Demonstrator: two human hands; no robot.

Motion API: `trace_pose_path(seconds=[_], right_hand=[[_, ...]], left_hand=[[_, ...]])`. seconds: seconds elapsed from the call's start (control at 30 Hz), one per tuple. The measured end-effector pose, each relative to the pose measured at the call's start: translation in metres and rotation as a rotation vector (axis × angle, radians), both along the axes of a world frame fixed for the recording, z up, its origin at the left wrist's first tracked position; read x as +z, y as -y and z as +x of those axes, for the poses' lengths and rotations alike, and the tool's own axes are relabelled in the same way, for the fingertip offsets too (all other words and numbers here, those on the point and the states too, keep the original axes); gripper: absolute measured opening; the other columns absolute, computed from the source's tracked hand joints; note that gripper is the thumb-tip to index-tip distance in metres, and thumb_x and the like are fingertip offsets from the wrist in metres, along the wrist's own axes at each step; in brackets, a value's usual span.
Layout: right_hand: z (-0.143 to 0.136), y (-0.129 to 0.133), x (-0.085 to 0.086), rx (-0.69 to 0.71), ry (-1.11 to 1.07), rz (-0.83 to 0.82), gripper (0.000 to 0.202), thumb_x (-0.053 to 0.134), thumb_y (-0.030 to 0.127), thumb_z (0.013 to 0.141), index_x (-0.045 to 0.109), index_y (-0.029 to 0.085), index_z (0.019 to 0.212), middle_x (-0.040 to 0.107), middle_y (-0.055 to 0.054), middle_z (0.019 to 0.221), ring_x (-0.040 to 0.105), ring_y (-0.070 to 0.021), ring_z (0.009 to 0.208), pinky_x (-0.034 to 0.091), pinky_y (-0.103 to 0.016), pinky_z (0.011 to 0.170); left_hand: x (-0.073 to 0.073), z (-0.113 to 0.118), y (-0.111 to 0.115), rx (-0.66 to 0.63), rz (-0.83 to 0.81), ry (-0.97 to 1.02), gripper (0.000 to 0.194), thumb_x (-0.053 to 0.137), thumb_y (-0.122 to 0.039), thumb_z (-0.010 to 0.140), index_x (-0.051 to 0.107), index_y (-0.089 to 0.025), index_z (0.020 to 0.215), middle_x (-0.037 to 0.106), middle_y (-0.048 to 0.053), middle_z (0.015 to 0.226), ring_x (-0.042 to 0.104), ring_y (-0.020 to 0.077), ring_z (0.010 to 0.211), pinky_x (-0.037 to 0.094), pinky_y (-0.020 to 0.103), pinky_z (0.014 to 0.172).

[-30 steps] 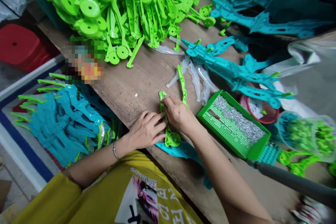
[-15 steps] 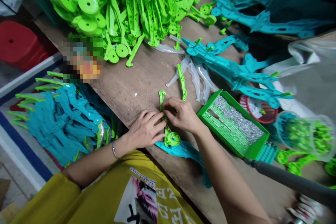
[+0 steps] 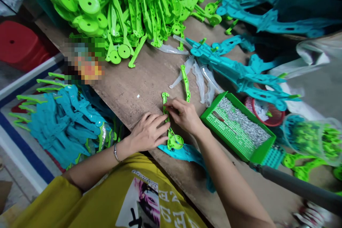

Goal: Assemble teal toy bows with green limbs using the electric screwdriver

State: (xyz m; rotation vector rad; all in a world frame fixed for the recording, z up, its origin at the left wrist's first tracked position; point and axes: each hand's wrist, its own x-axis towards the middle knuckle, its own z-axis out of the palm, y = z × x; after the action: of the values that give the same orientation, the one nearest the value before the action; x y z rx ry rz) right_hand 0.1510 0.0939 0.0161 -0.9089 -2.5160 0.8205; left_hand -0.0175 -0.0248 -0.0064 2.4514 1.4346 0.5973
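While the green piece (image 3: 175, 142) lies just below the frame's centre, your left hand (image 3: 149, 131) rests on it, fingers spread. Your right hand (image 3: 184, 114) bends its fingers at the piece's upper part; whether they grasp anything is hidden. Beside its disc lies a blue piece (image 3: 187, 152). Rightward, a green tray (image 3: 229, 143) sits on the worktop (image 3: 128, 92).

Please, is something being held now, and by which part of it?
The green part is held down around its middle, under the spread left hand. The right hand is nearer its hooked end, grip unclear.
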Motion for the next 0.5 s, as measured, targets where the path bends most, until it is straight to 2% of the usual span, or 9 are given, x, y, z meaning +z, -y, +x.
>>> trace_pose_path(seconds=[0.27, 0.5], right_hand=[[0.0006, 0.0028, -0.0027, 0.048, 0.098, 0.092, 0.015, 0.054, 0.01, 0.087, 0.064, 0.018, 0.094, 0.065, -0.008, 0.087, 0.062, -0.0189, 0.077, 0.05, -0.029, 0.071], [-0.0042, 0.0054, 0.0026, 0.053, 0.153, 0.118, 0.021, 0.052, 0.007, 0.086, 0.071, 0.013, 0.094, 0.065, -0.01, 0.087, 0.064, -0.0201, 0.077, 0.053, -0.031, 0.071]], left_hand=[[-0.0016, 0.0012, 0.0006, -0.001, -0.015, -0.011, 0.037, 0.05, -0.041, 0.097, 0.06, -0.018, 0.123, 0.06, 0.014, 0.129, 0.053, 0.028, 0.117, 0.041, 0.047, 0.102], [0.0043, 0.0019, 0.0003, 0.013, -0.009, -0.077, 0.042, 0.053, -0.045, 0.094, 0.059, -0.019, 0.126, 0.055, 0.017, 0.134, 0.051, 0.03, 0.118, 0.041, 0.046, 0.101]])
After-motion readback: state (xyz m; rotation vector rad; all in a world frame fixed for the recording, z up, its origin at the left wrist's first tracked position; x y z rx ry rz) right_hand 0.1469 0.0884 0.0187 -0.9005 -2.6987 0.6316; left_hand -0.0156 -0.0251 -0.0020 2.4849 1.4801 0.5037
